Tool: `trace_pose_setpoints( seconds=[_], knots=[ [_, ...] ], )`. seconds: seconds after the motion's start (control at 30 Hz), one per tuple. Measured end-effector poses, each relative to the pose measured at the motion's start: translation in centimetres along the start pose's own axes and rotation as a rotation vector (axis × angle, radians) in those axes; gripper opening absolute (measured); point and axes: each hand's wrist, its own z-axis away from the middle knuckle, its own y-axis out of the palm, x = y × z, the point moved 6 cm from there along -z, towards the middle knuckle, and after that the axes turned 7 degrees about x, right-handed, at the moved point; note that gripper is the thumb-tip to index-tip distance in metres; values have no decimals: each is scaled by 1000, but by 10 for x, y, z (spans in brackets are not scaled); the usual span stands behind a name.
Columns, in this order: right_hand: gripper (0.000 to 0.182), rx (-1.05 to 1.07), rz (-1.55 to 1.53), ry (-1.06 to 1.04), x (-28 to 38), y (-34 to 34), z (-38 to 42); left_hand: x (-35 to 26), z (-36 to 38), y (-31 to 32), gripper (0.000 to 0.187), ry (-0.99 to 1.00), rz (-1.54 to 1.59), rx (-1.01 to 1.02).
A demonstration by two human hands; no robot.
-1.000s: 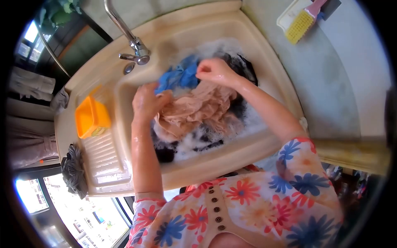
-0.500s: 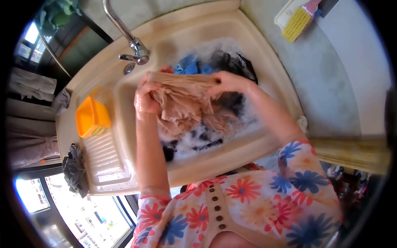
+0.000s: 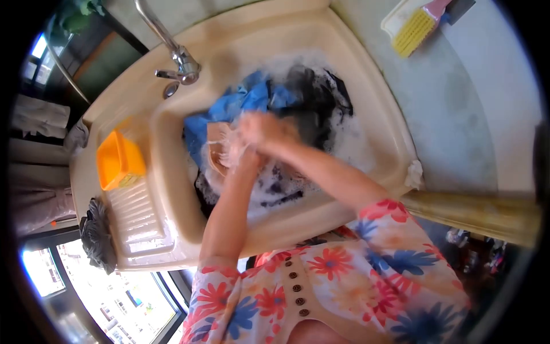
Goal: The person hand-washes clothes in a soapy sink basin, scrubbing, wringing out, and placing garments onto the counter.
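My two hands are pressed together over the sink, blurred by motion. My right hand [image 3: 264, 131] is on top, its fingers closed on a wet beige garment. My left hand [image 3: 246, 150] lies against it, also closed on the beige garment [image 3: 215, 133] and partly hidden by the right. Part of the garment hangs down to the left, with foam on it. Under and behind the hands, blue cloth [image 3: 246, 98] and black cloth [image 3: 312, 92] lie in soapy water [image 3: 349, 143].
The beige sink [image 3: 378, 74] has a chrome tap [image 3: 186, 66] at its back left. On the ribbed drainboard [image 3: 137, 215] stands an orange container [image 3: 120, 160], with a dark grey cloth [image 3: 97, 236] at the edge. A yellow-bristled brush [image 3: 413, 33] lies at upper right.
My hands held the beige garment stretched apart between them; now they have come together and the garment is bunched. More blue cloth shows behind it. The view has shifted slightly.
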Motion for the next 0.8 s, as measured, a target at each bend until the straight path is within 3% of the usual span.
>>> trace_pose_setpoints(
  seconds=[0.03, 0.13, 0.17, 0.2, 0.23, 0.3, 0.33, 0.37, 0.4, 0.43, 0.53, 0.63, 0.7, 0.8],
  knots=[
    [24, -10, 53, 33, 3, 6, 0, -5, 8, -7, 24, 47, -98, -191],
    [21, -137, 65, -36, 20, -3, 15, -10, 16, 12, 26, 12, 84, -129],
    [20, -175, 109, -209, 37, 0, 31, -4, 4, -2, 24, 44, 185, -32],
    [19, -207, 155, -378, 54, 5, 54, -6, 5, 5, 24, 192, 210, 259],
    [17, 173, 115, -312, 72, 21, 65, -7, 16, 14, 24, 337, 233, 553],
    [16, 116, 35, 31, 52, -10, 52, -14, 25, 25, 24, 359, 201, 638],
    [16, 87, -8, 190, 35, -28, 39, -29, 26, 34, 23, 248, 151, 424],
    [19, 50, -4, 189, -9, -26, 12, -44, 35, 43, 24, 133, 102, 203],
    [24, -122, 84, 58, -47, -34, -6, -54, 49, 46, 24, 12, 52, -19],
    [30, -100, 22, 49, -56, -51, -5, -72, 61, 56, 19, 61, 35, 29],
    [44, 230, -34, -77, -39, -68, 10, -122, 49, -7, 28, 216, -569, -76],
    [40, 612, -93, -52, -35, -56, 24, -140, 63, 14, 34, 317, -1699, -268],
    [33, 647, -211, 14, -27, -59, 22, -125, 59, 39, 37, 454, -1463, 22],
    [22, 641, -351, -52, 0, -71, 20, -87, 57, 78, 36, 377, -1452, 309]
  ],
)
